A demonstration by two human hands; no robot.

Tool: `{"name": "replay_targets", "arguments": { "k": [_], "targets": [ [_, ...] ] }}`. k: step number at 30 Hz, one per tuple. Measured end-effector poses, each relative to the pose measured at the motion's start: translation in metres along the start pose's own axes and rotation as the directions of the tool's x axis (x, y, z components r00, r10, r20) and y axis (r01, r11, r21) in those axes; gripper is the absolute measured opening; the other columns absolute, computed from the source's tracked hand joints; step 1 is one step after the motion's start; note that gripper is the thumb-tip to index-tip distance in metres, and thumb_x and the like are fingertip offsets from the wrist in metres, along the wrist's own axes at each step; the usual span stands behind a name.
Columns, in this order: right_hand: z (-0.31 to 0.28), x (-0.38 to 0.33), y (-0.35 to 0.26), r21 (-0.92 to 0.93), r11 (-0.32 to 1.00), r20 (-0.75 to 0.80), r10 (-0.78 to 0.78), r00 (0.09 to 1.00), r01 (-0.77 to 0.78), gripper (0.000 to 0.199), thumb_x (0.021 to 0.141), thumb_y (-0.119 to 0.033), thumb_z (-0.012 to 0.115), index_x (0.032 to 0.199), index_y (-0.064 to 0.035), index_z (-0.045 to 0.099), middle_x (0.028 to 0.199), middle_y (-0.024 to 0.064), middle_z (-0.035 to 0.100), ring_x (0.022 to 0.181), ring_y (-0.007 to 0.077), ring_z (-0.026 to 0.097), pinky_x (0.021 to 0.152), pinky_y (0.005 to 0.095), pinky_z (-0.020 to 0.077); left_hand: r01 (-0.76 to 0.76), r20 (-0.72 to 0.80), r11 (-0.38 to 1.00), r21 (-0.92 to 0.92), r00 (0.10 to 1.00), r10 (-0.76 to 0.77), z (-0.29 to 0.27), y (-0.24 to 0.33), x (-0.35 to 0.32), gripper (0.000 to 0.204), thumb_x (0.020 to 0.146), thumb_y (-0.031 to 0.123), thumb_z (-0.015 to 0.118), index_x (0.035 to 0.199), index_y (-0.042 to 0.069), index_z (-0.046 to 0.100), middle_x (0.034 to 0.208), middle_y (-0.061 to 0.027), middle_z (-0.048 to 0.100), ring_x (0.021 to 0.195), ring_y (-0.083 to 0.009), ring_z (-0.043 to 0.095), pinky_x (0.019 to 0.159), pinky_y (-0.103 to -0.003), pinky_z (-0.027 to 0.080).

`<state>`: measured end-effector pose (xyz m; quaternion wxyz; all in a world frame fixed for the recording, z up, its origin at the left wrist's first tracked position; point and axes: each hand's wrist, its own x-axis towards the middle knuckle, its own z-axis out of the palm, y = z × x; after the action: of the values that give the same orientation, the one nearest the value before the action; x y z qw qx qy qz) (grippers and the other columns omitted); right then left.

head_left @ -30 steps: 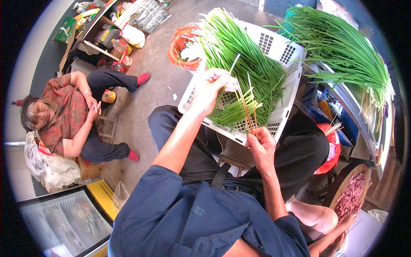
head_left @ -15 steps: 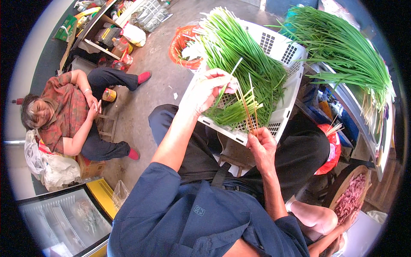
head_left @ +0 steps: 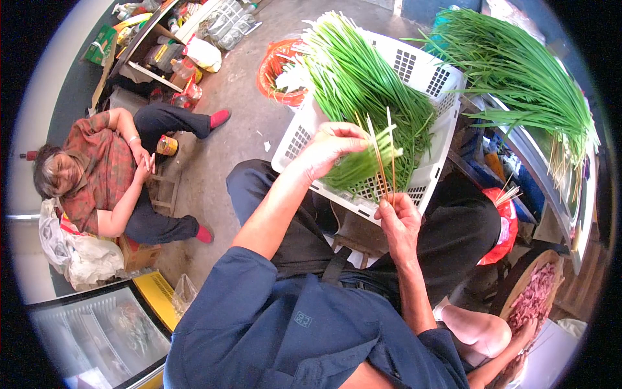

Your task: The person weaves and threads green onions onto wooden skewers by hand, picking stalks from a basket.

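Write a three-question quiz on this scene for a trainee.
1. True or false: the right hand holds thin wooden skewers.
2. What does the left hand grip? A. a knife B. green chives C. a red bag
3. What sort of container holds the chives on the lap?

Key:
1. true
2. B
3. A white plastic basket.

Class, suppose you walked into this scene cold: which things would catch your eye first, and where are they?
First the mass of long green chives heaped in the white basket on the person's lap at upper centre. Next the hands at work over it: the left hand pinches a small green bunch, while the right hand holds thin skewers upright. At the left edge another person sits low on the floor.
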<state>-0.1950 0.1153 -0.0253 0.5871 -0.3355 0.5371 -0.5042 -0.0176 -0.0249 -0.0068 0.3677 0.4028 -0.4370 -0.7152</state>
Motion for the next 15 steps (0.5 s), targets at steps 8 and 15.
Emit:
{"name": "replay_targets", "arguments": {
  "k": [8,15],
  "targets": [
    [-0.010,-0.002,0.002,-0.046,0.999,-0.039,0.005,0.999,-0.007,0.007,0.091,-0.011,0.059,0.089,-0.0040,0.058,0.069,-0.0022,0.058,0.058,0.0028,0.047,0.052,0.0185,0.0359,-0.314,-0.415,0.824,0.472,0.746,0.522,-0.078,0.007,0.047,0.012,0.080,0.004,0.068,0.090,-0.002,0.066,0.079,-0.0023,0.063,0.069,-0.0089,0.057,0.063,-0.023,0.046],
    [-0.011,-0.002,0.001,-0.044,0.999,-0.042,-0.006,0.999,0.004,0.008,0.091,-0.010,0.060,0.091,-0.0029,0.058,0.070,-0.0014,0.058,0.061,0.0047,0.052,0.054,0.0195,0.0389,-0.333,-0.557,0.875,0.352,0.677,0.482,-0.111,0.011,0.078,0.009,0.078,0.002,0.068,0.086,-0.002,0.068,0.075,-0.0026,0.064,0.066,-0.0082,0.056,0.062,-0.023,0.046]
  ]
}}
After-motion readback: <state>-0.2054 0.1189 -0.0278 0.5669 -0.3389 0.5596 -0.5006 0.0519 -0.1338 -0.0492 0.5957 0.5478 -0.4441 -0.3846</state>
